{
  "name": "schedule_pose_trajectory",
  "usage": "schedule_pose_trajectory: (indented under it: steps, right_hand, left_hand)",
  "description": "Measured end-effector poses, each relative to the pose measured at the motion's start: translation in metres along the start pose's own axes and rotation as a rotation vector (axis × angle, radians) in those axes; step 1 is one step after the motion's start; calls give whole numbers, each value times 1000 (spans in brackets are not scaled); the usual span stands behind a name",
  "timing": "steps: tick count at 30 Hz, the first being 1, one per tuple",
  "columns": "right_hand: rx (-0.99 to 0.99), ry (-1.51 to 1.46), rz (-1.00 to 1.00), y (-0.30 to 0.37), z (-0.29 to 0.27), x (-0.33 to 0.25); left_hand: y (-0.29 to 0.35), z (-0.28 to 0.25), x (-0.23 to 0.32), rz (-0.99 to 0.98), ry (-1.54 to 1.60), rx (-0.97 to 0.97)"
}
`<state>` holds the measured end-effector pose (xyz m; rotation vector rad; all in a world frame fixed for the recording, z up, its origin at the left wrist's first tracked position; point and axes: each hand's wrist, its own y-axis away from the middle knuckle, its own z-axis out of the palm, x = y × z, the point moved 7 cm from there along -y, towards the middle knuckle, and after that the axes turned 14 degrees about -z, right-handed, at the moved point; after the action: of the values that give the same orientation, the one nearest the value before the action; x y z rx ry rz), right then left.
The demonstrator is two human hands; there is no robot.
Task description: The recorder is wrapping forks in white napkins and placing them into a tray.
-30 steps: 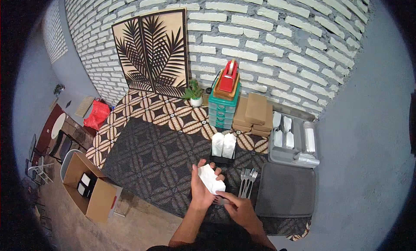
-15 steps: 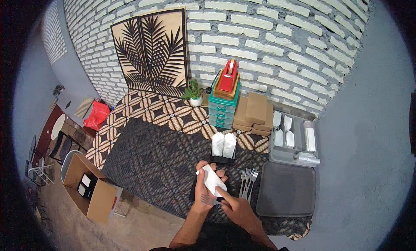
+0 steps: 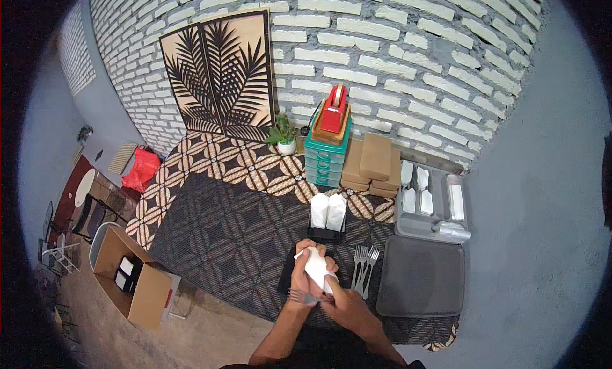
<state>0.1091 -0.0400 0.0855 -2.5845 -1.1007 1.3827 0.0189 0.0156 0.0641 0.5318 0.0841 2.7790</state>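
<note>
White napkin (image 3: 317, 267) (with fork (image 3: 299, 297)) — both hands' grip closed on it | cardboard box (image 3: 137, 285) far left

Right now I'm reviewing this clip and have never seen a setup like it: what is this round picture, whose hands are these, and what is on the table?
There is no machine here. The picture comes from a wide fisheye camera worn on a person's head, looking down, so straight edges bend near the rim. The two forearms rising from the bottom are the wearer's own. The left hand and right hand together hold a white napkin, apparently wrapped around a fork whose tines stick out to the left. On the patterned table lie more forks, a black holder of napkins, a grey tray, a grey cutlery organiser, brown boxes and a green drawer unit. A cardboard box stands on the floor.
</note>
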Motion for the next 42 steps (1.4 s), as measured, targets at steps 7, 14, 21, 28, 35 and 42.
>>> schedule_pose_trajectory:
  steps: [7,14,21,28,35,42]
  right_hand:
    - [-34,9,125,10,5,3]
    - [142,-293,141,17,-19,-18]
    - [107,4,252,20,-55,-30]
    - [65,214,190,34,-50,-24]
    - [115,204,232,30,-46,-21]
    - [89,162,267,25,-36,-14]
  left_hand:
    - [-3,-21,-12,-70,22,116]
    - [-7,-40,-6,-98,400,145]
    - [-2,-38,9,-27,362,182]
    - [3,-25,18,102,134,239]
    - [4,-22,19,189,-69,204]
    - [4,-16,12,211,-117,169]
